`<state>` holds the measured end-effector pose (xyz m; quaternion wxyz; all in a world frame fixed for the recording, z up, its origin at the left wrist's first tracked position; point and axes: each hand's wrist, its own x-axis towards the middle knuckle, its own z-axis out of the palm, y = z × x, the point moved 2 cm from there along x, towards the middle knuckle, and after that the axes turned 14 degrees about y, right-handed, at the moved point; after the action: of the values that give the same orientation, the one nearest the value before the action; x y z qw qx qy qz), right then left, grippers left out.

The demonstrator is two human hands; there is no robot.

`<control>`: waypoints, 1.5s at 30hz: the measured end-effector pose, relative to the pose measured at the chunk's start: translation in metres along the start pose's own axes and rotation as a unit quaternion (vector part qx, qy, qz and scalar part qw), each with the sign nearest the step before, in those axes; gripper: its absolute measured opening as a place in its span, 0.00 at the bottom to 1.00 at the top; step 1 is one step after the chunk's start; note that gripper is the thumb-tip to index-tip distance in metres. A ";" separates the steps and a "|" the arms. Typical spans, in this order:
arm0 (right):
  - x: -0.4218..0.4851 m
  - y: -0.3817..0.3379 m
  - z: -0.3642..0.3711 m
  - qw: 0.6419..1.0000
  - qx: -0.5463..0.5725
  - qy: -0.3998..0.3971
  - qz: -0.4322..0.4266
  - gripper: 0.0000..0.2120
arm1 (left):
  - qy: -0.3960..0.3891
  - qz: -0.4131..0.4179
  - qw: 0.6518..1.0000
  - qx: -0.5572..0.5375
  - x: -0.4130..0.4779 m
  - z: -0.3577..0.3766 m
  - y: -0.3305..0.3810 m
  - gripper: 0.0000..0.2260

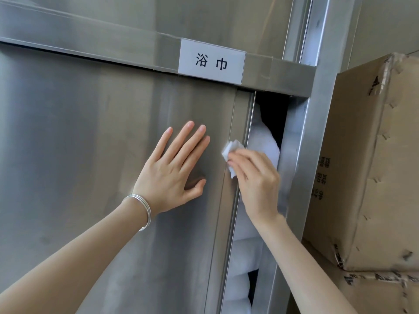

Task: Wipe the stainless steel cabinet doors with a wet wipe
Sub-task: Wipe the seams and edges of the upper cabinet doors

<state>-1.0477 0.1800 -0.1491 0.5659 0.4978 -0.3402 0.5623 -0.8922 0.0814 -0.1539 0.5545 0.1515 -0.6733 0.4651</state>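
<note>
A stainless steel cabinet door [86,137] fills the left and middle of the head view. It stands slid partly aside, leaving a narrow gap at its right edge. My left hand [172,171] lies flat on the door with fingers spread and holds nothing; a silver bangle sits on that wrist. My right hand [256,180] presses a small folded white wet wipe [231,152] against the door's right edge strip, at the gap.
White folded towels [263,141] show inside the gap. A white label [212,61] with black characters is stuck on the steel rail above the door. The steel frame post [317,123] stands to the right. Worn cardboard boxes [371,168] are stacked at far right.
</note>
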 end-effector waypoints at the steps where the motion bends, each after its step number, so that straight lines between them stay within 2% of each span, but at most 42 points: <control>1: -0.009 -0.003 -0.004 1.000 0.000 -0.009 -0.005 0.05 | 0.001 0.000 1.000 -0.002 0.000 -0.001 0.000 0.35; 5: -0.002 -0.004 -0.003 1.000 -0.002 -0.003 -0.031 0.04 | -0.001 0.001 1.000 -0.012 0.001 -0.002 0.000 0.34; 9: 0.012 -0.005 0.010 0.999 0.001 0.052 0.013 0.03 | 0.000 0.001 1.000 -0.017 0.001 -0.004 -0.002 0.34; 13: -0.036 -0.015 -0.006 1.000 -0.009 0.024 0.006 0.03 | -0.010 -0.033 0.998 -0.056 -0.003 -0.009 0.007 0.34; 16: -0.037 -0.011 -0.009 1.000 -0.013 0.002 -0.019 0.07 | -0.036 -0.043 0.995 -0.087 -0.029 -0.014 0.028 0.34; 21: -0.047 -0.016 -0.005 0.998 -0.029 0.044 0.020 0.07 | -0.068 -0.061 0.991 -0.096 -0.093 -0.025 0.063 0.33; 26: -0.108 -0.027 -0.039 0.998 -0.010 -0.036 -0.045 0.09 | -0.123 -0.064 0.986 -0.088 -0.138 -0.040 0.085 0.33; 31: -0.094 -0.023 -0.026 1.000 -0.026 -0.015 -0.003 0.08 | -0.145 -0.046 0.984 -0.088 -0.159 -0.043 0.090 0.40; 34: -0.132 -0.031 -0.036 0.999 -0.022 -0.010 0.021 0.09 | -0.150 -0.037 0.985 -0.081 -0.171 -0.045 0.094 0.43; 38: -0.199 -0.046 -0.064 0.997 -0.013 -0.073 -0.007 0.08 | -0.156 -0.017 0.984 -0.084 -0.188 -0.047 0.105 0.44; 41: -0.199 -0.043 -0.068 0.992 -0.007 -0.112 -0.054 0.10 | -0.169 0.012 0.982 -0.080 -0.204 -0.050 0.115 0.45; 43: -0.186 -0.038 -0.064 0.992 -0.019 -0.108 -0.068 0.10 | -0.175 0.016 0.981 -0.078 -0.214 -0.050 0.118 0.46; 45: -0.178 -0.037 -0.057 0.995 -0.034 -0.079 -0.042 0.08 | -0.180 0.013 0.981 -0.074 -0.221 -0.049 0.121 0.48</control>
<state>-1.0457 0.1862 -0.3392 0.5769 0.5347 -0.3818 0.4853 -0.8742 0.1142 -0.4078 0.4278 0.1829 -0.7965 0.3861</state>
